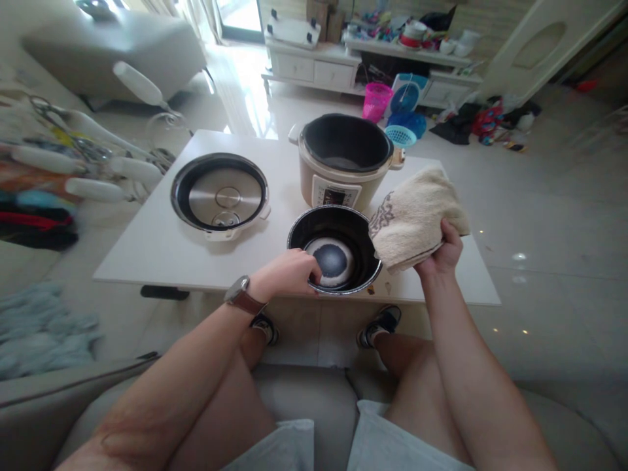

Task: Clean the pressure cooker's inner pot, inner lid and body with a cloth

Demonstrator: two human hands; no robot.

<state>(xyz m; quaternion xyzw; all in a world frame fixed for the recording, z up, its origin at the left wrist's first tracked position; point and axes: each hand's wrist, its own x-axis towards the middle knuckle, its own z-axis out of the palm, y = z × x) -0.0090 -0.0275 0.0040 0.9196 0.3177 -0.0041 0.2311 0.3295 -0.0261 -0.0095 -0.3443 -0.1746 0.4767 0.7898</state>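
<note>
My left hand (pixel 289 271) grips the near-left rim of a black inner pot (pixel 338 230), which is tilted toward me at the front edge of the white table (pixel 161 252). My right hand (pixel 444 252) holds a folded beige towel (pixel 415 216) just to the right of the pot, touching or nearly touching its rim. Behind the pot stands a beige rice cooker body (pixel 343 163), open and dark inside. Its round lid (pixel 220 195) lies upside down on the table's left half.
I sit on a grey sofa (pixel 304 399) with my knees and shoes below the table. A drying rack with clothes (pixel 73 163) stands at the left. A pink basket (pixel 377 101), blue baskets and a white cabinet (pixel 314 65) lie beyond on the glossy floor.
</note>
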